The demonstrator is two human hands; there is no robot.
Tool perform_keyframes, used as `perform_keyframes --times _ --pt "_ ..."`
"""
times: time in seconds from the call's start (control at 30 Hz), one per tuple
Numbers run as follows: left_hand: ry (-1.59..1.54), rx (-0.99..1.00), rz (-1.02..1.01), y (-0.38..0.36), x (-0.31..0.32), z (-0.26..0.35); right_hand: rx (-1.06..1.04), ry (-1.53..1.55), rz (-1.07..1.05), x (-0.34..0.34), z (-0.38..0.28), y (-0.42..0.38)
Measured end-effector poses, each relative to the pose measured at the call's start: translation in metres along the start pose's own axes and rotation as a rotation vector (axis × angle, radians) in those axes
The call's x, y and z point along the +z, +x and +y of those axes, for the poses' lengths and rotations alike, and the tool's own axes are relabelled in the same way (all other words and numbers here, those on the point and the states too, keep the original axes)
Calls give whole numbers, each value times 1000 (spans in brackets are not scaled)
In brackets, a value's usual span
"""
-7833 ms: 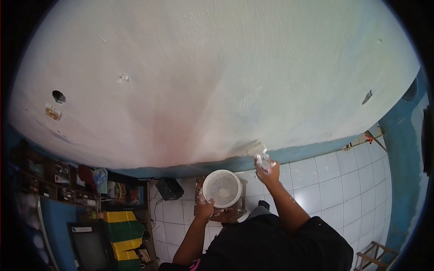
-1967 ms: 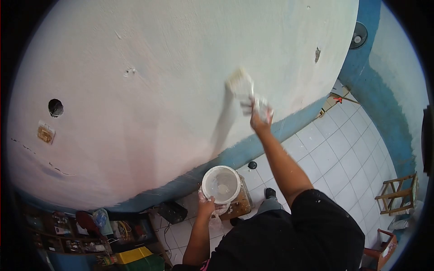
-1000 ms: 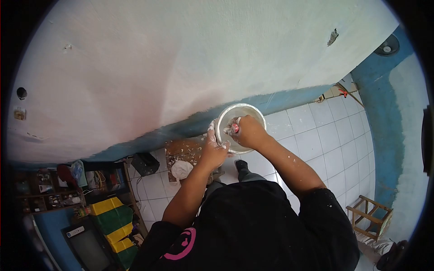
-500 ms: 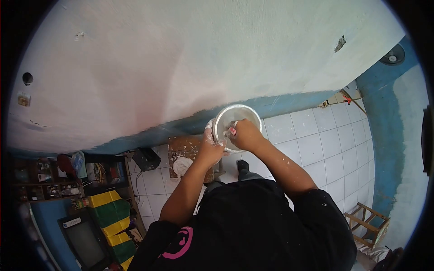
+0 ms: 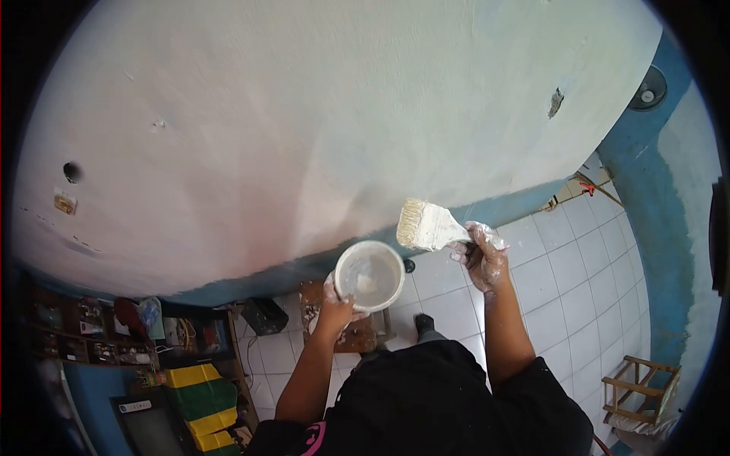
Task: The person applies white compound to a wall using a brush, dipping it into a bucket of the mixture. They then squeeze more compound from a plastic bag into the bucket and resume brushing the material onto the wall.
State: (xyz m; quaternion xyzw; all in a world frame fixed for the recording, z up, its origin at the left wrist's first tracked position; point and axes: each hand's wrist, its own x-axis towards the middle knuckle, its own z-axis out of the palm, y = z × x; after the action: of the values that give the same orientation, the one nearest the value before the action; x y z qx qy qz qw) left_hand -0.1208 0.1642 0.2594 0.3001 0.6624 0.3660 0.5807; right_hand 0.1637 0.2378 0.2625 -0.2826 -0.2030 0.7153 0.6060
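Note:
A round whitish bucket (image 5: 370, 275) hangs in front of my body, with my left hand (image 5: 334, 307) closed on its left rim. Some white material shows at the bottom inside it. Out to the right, my right hand (image 5: 487, 254) grips the handle of a wide paintbrush (image 5: 431, 226) coated in white. The brush's pale bristles point left, above and to the right of the bucket, near the lower wall. White smears cover the fingers of my right hand.
The large wall (image 5: 365, 114) is pale above with a blue band at its foot. A spattered wooden stool (image 5: 351, 334) stands below the bucket on white floor tiles (image 5: 441, 287). Shelves (image 5: 99, 330) are at the left, a wooden frame (image 5: 637, 389) at the lower right.
My right hand has come out of the bucket and moved right and up, bringing the brush into view. The bucket and my left hand are lower. The view has shifted.

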Motion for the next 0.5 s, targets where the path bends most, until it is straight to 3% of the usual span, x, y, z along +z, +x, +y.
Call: perform_keyframes --times 0.13,0.27,0.47,0.5 --pt "-69 31 85 -2 -28 -17 2 200 62 16 24 19" --pt "-66 42 174 -7 -65 -47 53 415 -48 33 47 39" --pt "-124 15 176 -18 -131 -71 -6 566 -71 58 89 50" --pt "-129 17 175 -19 -142 -69 -31 541 15 63 99 51"
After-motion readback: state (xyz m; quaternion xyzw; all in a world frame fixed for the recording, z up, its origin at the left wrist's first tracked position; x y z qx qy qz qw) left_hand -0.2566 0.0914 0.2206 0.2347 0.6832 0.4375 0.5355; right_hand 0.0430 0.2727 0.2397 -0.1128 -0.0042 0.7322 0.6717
